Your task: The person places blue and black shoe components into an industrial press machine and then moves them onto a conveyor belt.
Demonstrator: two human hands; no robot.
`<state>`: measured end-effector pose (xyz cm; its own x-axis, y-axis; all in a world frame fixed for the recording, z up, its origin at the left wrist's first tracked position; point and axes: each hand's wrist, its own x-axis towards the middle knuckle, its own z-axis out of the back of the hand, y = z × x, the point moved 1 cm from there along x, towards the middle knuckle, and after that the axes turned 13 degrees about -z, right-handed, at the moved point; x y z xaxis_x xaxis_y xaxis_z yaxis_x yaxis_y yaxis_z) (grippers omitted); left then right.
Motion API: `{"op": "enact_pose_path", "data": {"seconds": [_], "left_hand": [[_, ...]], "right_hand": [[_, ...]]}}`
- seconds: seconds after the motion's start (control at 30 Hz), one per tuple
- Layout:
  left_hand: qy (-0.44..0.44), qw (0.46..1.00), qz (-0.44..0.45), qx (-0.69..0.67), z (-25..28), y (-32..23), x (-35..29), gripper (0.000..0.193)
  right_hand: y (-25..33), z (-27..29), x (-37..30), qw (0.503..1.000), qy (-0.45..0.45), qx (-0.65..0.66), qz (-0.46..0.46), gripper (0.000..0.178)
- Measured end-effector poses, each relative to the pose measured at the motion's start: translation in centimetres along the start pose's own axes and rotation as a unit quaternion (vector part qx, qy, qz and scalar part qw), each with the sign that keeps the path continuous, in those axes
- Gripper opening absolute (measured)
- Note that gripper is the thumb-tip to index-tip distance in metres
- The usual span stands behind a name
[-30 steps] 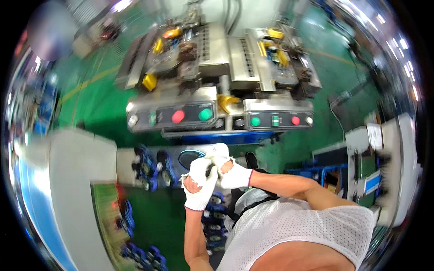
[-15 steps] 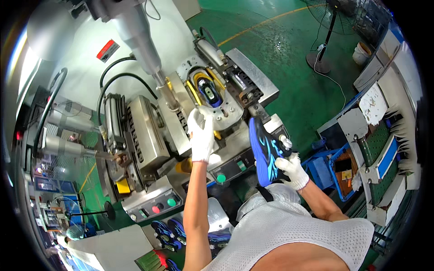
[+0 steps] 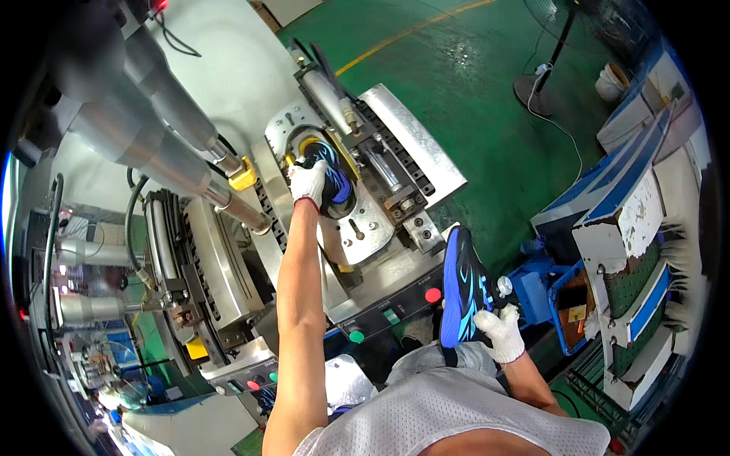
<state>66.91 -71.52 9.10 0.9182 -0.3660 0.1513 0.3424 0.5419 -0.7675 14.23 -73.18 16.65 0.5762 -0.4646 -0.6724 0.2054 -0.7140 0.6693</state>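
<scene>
Two sneakers are in my hands, black with blue soles and light-blue stripes. My left hand (image 3: pixel 307 181), in a white glove, reaches into the machine with its fingers closed on one sneaker (image 3: pixel 337 182). That sneaker lies tilted in the oval opening of the metal plate (image 3: pixel 365 214), its side showing. My right hand (image 3: pixel 502 333), gloved in white too, grips the second sneaker (image 3: pixel 464 289) in front of my right side. This sneaker stands on end, its blue sole facing left. Some fingers of both hands are hidden.
Thick metal press cylinders (image 3: pixel 152 144) stand over the machine's left side. A control panel (image 3: pixel 395 313) with red and green buttons runs along the front edge. At right are a blue crate (image 3: pixel 566 304) and a rack with bristles (image 3: pixel 639 304). Behind stands a fan (image 3: pixel 536 95).
My left hand has moved from the plate's near edge onto the sneaker in the opening, which is now tilted. My view has shifted; the right hand still holds its sneaker.
</scene>
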Motion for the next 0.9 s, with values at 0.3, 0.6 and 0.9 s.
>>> {"op": "enact_pose_path", "data": {"seconds": [0.3, 0.6, 0.9], "left_hand": [[-0.009, 0.98, -0.099, -0.174, 17.7, -8.1, -21.5, 0.052], [0.06, 0.97, 0.229, -0.056, 25.9, 3.5, -48.3, 0.063], [-0.286, 0.874, 0.383, 0.089, 16.1, 21.9, -69.2, 0.071]], "right_hand": [[10.9, -14.1, 9.7, 0.964, 0.077, -0.193, 0.164, 0.055], [9.4, -29.2, 40.4, 0.687, -0.196, -0.622, 0.319, 0.051], [9.8, -31.7, 39.1, 0.657, -0.069, -0.704, 0.26, 0.063]]}}
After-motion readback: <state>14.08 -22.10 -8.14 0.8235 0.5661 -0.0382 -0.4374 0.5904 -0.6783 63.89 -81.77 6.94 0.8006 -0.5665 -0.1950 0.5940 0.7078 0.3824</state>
